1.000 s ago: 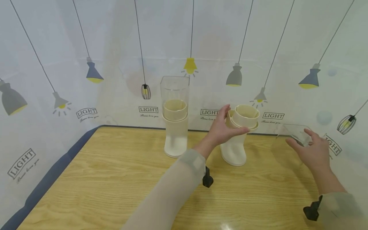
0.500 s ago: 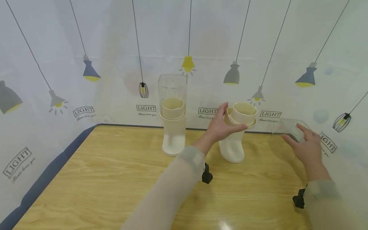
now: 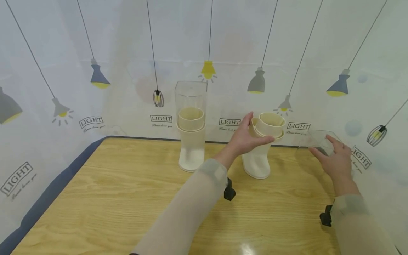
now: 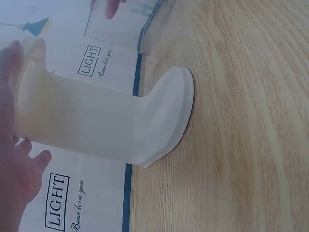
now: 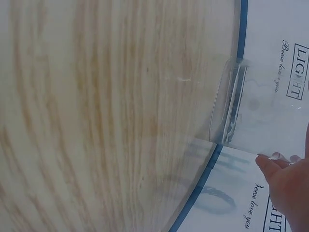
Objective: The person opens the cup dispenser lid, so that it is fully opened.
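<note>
My left hand (image 3: 243, 141) grips the upper collar of a cream, boot-shaped dispenser base (image 3: 256, 164), thumb in front and fingers round the far left side. The base stands upright on the table with a round ring (image 3: 271, 124) at its top. In the left wrist view, the curved foot of the base (image 4: 164, 116) meets the wood. To the right, my right hand (image 3: 338, 159) holds a clear plastic container (image 5: 229, 106) between thumb and fingers. This container is see-through and faint in the head view, near the back edge of the table.
A second cream base (image 3: 192, 150) stands to the left, with a clear square container (image 3: 191, 94) upright on its top. The wooden table (image 3: 127, 198) ends at a patterned wall covering (image 3: 127, 71) with a dark blue strip along its foot.
The head view has shifted slightly. My right hand has moved a little left and away from me with the clear container. My left hand keeps its grip on the base.
</note>
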{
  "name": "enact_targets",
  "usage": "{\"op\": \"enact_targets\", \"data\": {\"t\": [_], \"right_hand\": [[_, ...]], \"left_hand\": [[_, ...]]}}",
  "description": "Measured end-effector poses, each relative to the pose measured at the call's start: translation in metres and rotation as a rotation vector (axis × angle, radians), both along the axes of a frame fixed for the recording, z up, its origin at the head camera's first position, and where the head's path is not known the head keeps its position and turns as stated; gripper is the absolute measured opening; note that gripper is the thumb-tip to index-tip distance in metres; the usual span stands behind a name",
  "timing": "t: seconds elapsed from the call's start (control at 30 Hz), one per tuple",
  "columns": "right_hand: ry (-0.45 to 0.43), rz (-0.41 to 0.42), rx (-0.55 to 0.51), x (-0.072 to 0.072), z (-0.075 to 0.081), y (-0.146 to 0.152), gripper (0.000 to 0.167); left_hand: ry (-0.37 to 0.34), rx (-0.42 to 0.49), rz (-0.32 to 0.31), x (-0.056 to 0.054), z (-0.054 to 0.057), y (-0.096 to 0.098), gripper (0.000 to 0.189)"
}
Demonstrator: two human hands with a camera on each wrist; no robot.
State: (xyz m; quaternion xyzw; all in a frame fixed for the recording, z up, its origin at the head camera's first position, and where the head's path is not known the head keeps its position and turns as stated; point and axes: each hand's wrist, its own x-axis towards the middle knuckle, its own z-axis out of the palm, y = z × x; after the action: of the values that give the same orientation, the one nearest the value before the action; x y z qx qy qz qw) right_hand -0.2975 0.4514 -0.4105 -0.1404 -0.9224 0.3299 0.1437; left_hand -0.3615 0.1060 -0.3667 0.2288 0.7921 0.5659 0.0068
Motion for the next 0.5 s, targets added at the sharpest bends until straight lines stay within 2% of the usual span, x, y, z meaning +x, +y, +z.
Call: {"op": "enact_targets", "data": {"t": [0.5], "right_hand": [[0.015, 0.001, 0.025, -0.0021, -0.0038, 0.0012, 0.103]], "left_hand": [[-0.007, -0.004, 0.019, 0.0049, 0.0012, -0.0021, 0.125]]}}
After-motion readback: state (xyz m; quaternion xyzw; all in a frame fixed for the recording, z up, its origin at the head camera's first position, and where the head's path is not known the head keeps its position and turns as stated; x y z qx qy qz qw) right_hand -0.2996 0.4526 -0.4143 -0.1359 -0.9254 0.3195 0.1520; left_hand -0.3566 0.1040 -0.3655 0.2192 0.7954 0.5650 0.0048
